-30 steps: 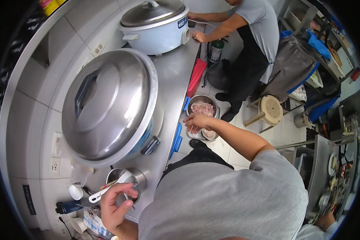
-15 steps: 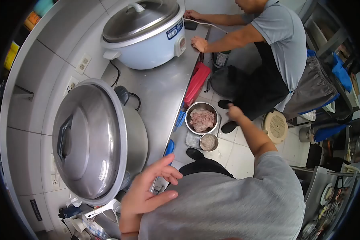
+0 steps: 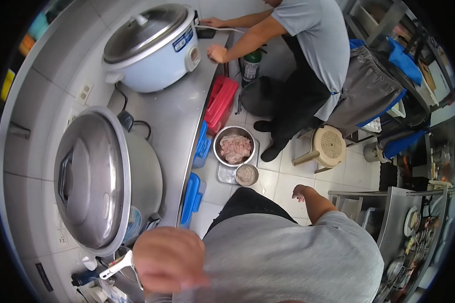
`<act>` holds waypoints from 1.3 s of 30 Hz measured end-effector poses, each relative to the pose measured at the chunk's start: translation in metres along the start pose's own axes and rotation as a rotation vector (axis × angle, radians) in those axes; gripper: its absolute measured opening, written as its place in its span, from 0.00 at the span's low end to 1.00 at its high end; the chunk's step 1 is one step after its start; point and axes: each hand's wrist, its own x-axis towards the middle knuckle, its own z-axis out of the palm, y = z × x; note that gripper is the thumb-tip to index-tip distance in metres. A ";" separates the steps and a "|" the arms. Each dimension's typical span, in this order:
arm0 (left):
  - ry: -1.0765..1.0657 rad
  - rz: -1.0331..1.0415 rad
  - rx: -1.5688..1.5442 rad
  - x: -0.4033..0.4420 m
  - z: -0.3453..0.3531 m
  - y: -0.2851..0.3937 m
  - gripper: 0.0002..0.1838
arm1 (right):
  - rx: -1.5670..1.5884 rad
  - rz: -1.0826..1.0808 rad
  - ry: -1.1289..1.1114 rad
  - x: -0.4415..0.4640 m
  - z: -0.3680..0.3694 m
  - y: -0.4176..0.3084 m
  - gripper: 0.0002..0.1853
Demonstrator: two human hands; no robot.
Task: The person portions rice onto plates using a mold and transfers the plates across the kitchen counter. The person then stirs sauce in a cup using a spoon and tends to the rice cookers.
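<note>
My left hand (image 3: 172,260) is raised close to the camera in front of my grey shirt, smeared by motion; how its fingers lie is not clear. It is nearest the large lidded metal pot (image 3: 93,177) on the steel counter. Down at my right side hangs my right hand (image 3: 300,193), fingers loosely apart with nothing in them. On the floor ahead stand a steel bowl of raw pinkish meat (image 3: 235,149) and a smaller bowl (image 3: 246,175) with pale contents, on a metal platform (image 3: 226,174).
A co-worker (image 3: 308,60) leans on the counter (image 3: 174,118) beside a blue rice cooker (image 3: 154,55). A red container (image 3: 221,103) and blue-lidded boxes (image 3: 191,197) sit below the counter edge. A beige stool (image 3: 331,145) stands right of the bowls; shelving lines the right.
My left hand has dropped lower and its spread fingers no longer show. My right hand has moved down and back from near the co-worker's feet. The view has shifted right.
</note>
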 end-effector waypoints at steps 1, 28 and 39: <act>0.235 -0.109 0.031 -0.010 0.013 -0.007 0.14 | 0.030 0.010 0.005 -0.001 -0.006 -0.003 0.16; 0.751 -1.516 0.511 0.082 0.015 -0.355 0.21 | 0.127 -1.023 -0.152 0.023 -0.364 -0.032 0.26; 0.357 -1.982 0.727 0.068 0.075 -0.344 0.19 | -0.135 -1.142 -0.051 0.022 -0.365 -0.034 0.27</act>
